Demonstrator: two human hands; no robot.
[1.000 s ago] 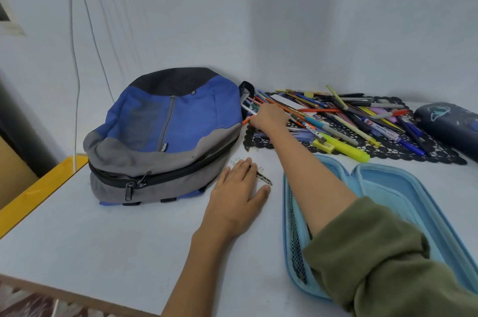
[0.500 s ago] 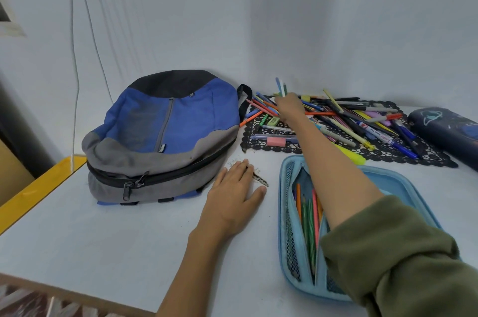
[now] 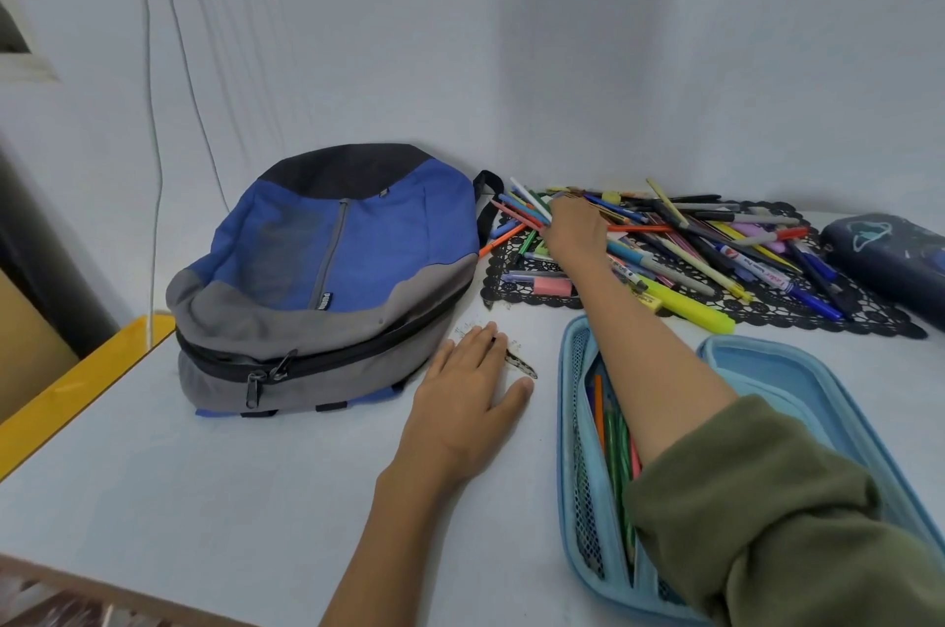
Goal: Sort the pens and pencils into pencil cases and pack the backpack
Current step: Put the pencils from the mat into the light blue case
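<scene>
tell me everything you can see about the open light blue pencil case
The light blue pencil case lies unzipped and spread flat on the white table, near its front right edge. It looks like a moulded hard shell. The left half has a mesh pocket and holds several pencils, orange, green and pink; the right half looks empty. The right forearm crosses above it, the sleeve hiding its near end.

Blue-grey backpack point(image 3: 327, 278) zipped, lying flat, pens and pencils point(image 3: 675, 243) heaped beside it, light-blue pencil case point(image 3: 828, 401) open, dark pencil case point(image 3: 890, 258) shut
</scene>
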